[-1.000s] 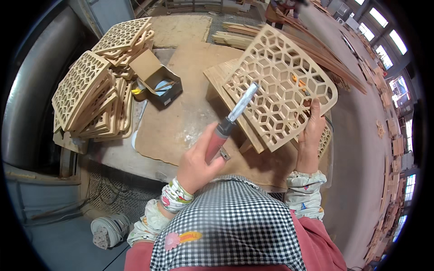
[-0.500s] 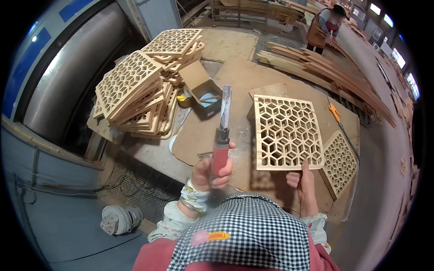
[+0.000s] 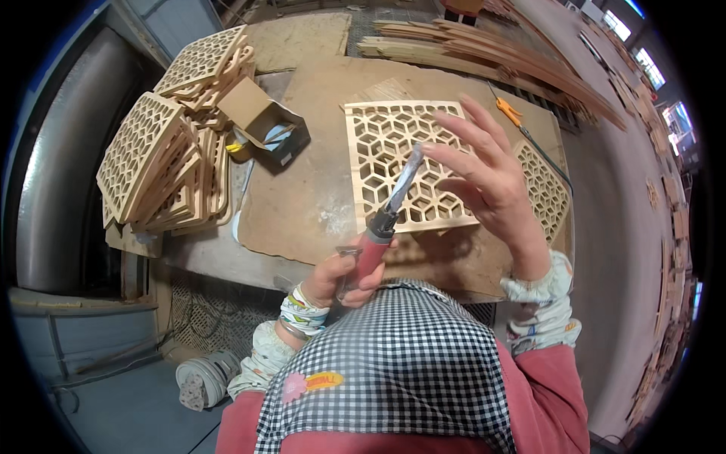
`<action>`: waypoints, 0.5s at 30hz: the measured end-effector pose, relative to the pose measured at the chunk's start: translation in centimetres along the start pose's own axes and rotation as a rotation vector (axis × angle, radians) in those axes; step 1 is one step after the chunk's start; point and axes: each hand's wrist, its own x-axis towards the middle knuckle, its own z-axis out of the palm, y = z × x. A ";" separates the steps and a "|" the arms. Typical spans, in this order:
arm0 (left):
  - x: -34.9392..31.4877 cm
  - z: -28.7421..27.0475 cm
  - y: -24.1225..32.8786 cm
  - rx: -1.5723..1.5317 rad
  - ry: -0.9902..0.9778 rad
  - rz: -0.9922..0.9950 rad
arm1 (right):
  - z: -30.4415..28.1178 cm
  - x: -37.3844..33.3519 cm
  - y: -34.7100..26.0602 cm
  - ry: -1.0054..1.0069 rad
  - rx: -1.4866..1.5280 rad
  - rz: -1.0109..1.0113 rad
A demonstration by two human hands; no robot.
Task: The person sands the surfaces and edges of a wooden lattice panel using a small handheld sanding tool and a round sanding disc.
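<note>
Red plastic fills the left hand (image 3: 336,281), and that's a firm hold: fingers and thumb wrapped round the handle of a tool (image 3: 382,227), low and close to the checked apron (image 3: 386,356). Up goes the line of it, handle to black collar, collar to a grey rod (image 3: 402,185) leaning up and to the right, with a small metal lever (image 3: 348,250) poking out beside the grip.

Now the right hand (image 3: 488,170): back of it to the camera, fingers spread well apart and slightly bent, nothing to be seen in its hold. One fingertip is right by the end of the rod; touching or just short of it, I can't tell from this angle.

Beneath all that, the pale wooden lattice panel (image 3: 370,170)! It's on the work table (image 3: 291,219), in front of the person, with part of it hidden behind the right hand and the rod. A bit of plain board (image 3: 384,90) peeks out past its far edge. Over to the right, a second lattice panel (image 3: 546,193) lies flat, with an orange-handled tool (image 3: 509,111) near it, a dark hose running from that along the panel's side.

Across on the left, a leaning stack of lattice panels (image 3: 140,155), and just beside it a cardboard box (image 3: 290,160), flap up, something blue inside.
</note>
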 end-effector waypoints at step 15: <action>0.3 0.9 -1.2 0.204 0.021 -0.195 | 1.3 -1.1 6.6 -1.004 1.430 0.860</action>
